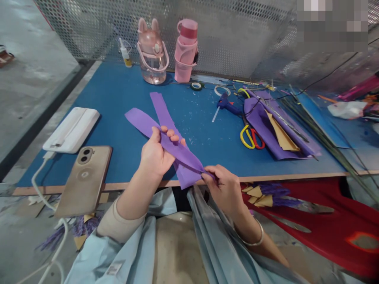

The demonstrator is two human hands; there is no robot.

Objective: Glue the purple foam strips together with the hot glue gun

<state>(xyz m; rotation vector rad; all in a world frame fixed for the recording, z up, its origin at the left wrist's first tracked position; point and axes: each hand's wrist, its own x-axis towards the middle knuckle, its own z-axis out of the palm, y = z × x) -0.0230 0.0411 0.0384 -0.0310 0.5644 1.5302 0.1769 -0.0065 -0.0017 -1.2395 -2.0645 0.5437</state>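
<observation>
Pale-blue jacket cloth (130, 252) lies nearest me; just beyond it, above the near edge of the blue tabletop (124, 161), I hold a purple strip (184, 154). My left hand (156, 154) curls its fingers around the middle, while my right hand (223, 181) pinches the tapered end. A second purple strip (162, 112) crosses beneath. Farther right sit red-and-yellow-handled scissors (251, 137) and a blue glue gun (228, 104); at left, a phone (85, 177).

The phone (87, 177) lies (screen down) before the power bank (72, 130).
</observation>
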